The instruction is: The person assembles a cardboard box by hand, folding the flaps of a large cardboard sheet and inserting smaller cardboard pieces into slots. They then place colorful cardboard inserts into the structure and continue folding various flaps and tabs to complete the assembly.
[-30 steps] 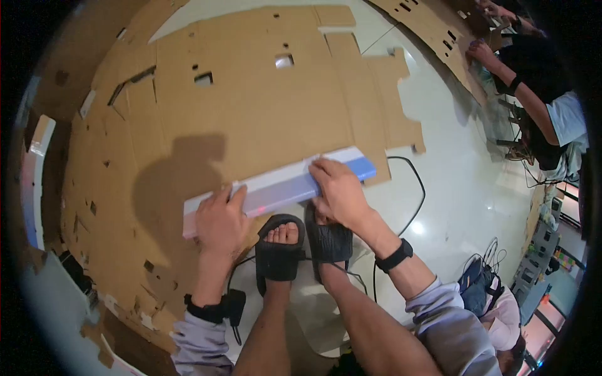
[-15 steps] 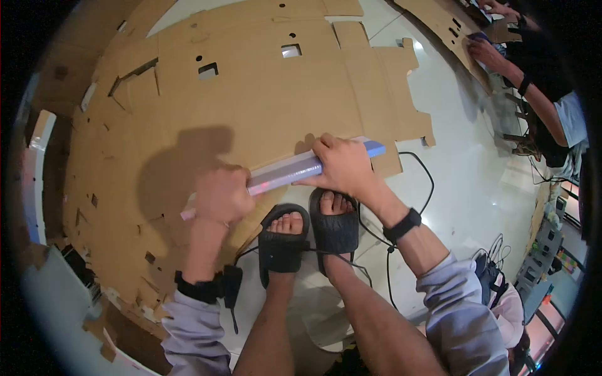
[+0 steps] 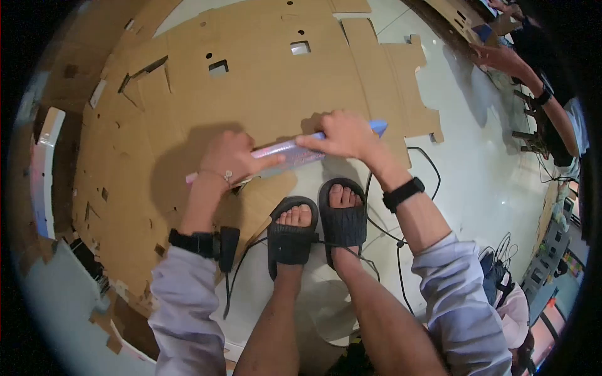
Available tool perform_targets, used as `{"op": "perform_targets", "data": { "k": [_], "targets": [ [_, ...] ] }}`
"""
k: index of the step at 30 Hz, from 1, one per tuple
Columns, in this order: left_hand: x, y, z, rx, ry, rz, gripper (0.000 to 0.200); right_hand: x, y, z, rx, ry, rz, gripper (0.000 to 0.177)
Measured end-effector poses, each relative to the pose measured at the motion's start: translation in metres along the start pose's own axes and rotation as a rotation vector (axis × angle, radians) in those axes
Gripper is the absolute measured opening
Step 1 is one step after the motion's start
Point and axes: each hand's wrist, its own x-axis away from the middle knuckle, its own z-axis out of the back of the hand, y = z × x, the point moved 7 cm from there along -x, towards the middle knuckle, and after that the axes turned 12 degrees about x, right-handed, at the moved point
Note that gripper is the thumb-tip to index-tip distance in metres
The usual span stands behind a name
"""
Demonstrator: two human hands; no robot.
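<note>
A long, thin, shiny box in pink, lilac and blue (image 3: 288, 151) hangs above the floor before my feet. My left hand (image 3: 231, 156) is closed round its left part, thumb along the near face. Round the part near its blue right end, my right hand (image 3: 338, 135) is closed too, thumb pressed on the face. Beneath the box lies a large flat sheet of brown cardboard (image 3: 263, 94) with cut-out holes and slots.
Black slippers (image 3: 343, 213) are on my feet, with a black cable (image 3: 433, 164) around them. A similar pastel strip (image 3: 45, 172) stands at the left. A co-worker's arm (image 3: 511, 62) reaches over cardboard at the upper right.
Both my hands have moved up slightly with the box, and it has turned so that a different face shows. Each thumb now lies along it. The co-worker's hand has shifted.
</note>
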Motion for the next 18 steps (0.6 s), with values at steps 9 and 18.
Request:
{"op": "perform_targets", "data": {
  "k": [9, 18],
  "targets": [
    [-0.027, -0.021, 0.006, -0.14, 0.471, -0.026, 0.043, -0.044, 0.025, -0.032, 0.013, 0.214, -0.267, 0.044],
    [-0.027, -0.027, 0.005, -0.052, 0.476, -0.007, 0.032, 0.052, 0.158, 0.005, -0.444, 0.664, -0.722, 0.025]
  ]
}}
